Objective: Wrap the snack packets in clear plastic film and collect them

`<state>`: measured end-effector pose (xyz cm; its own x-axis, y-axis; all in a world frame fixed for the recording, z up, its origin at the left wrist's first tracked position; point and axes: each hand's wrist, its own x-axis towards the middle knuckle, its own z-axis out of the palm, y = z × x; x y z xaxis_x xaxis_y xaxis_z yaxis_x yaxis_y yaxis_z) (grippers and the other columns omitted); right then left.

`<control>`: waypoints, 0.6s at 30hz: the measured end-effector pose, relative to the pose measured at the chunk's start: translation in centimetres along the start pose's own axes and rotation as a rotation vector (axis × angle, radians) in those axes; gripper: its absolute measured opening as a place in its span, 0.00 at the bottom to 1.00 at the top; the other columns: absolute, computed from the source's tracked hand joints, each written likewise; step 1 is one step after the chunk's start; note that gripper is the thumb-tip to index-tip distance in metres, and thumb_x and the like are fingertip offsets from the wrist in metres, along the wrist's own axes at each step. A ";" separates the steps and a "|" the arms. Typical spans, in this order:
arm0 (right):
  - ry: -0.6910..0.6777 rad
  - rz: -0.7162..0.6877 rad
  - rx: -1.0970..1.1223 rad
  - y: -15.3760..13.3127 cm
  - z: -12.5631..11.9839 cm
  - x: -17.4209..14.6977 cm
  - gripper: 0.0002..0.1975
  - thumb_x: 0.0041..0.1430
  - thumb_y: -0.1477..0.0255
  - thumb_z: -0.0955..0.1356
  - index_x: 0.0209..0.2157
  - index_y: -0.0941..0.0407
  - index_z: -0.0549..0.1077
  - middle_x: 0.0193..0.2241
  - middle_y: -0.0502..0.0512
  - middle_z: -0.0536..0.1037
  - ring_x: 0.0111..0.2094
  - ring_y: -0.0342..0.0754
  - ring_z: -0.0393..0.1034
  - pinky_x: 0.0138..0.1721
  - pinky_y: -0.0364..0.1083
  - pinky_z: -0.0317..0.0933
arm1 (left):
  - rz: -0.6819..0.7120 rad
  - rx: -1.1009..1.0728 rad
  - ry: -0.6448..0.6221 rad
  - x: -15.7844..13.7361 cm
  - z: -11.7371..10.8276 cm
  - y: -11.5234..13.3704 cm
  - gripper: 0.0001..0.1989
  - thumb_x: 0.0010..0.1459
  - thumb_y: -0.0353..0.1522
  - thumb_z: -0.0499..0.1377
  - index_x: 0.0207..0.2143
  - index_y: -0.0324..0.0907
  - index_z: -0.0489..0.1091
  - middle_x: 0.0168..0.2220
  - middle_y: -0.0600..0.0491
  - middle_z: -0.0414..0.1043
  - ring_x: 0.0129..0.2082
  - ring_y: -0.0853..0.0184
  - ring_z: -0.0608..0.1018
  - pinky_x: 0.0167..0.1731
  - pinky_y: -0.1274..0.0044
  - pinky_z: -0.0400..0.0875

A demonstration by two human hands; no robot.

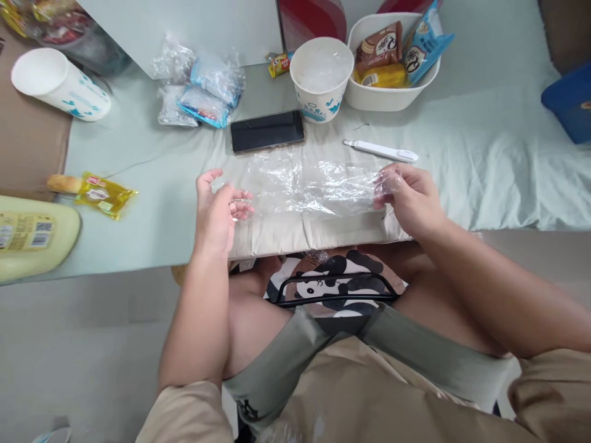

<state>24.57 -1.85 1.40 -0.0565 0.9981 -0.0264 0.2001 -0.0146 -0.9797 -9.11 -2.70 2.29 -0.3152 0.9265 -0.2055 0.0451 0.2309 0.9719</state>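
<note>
A clear, crinkled plastic bag point(323, 187) lies stretched flat along the front of the cloth-covered table. Its right end is pinched between the thumb and fingers of my right hand point(410, 197). My left hand point(219, 206) is at the bag's left end, fingers apart and loosely curled; whether they touch the film is hard to see. Just beyond the bag are a dark smartphone point(268, 131) and a white craft knife point(381, 150).
Behind stand a paper cup point(322, 80) with clear plastic inside and a white bin point(392, 98) of snack packets. Crumpled wrapped packs point(203, 86) lie left of them. Farther left are another paper cup point(62, 80), a yellow snack packet point(106, 195) and a pale yellow bottle point(37, 237).
</note>
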 end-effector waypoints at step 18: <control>0.093 0.054 -0.330 -1.2 -0.8 0.4 0.13 0.62 0.63 0.69 0.26 0.54 0.72 0.21 0.52 0.74 0.22 0.45 0.68 0.22 0.45 0.60 | 0.293 0.225 -0.085 1.5 1.6 -0.7 0.31 0.59 0.40 0.65 0.63 0.55 0.59 0.40 0.59 0.82 0.22 0.72 0.74 0.18 0.75 0.61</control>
<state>25.04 -1.43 2.75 0.0487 0.9979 -0.0433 0.5065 -0.0621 -0.8600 -8.09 -1.00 1.13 -0.1782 0.9822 0.0595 0.3320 0.0031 0.9433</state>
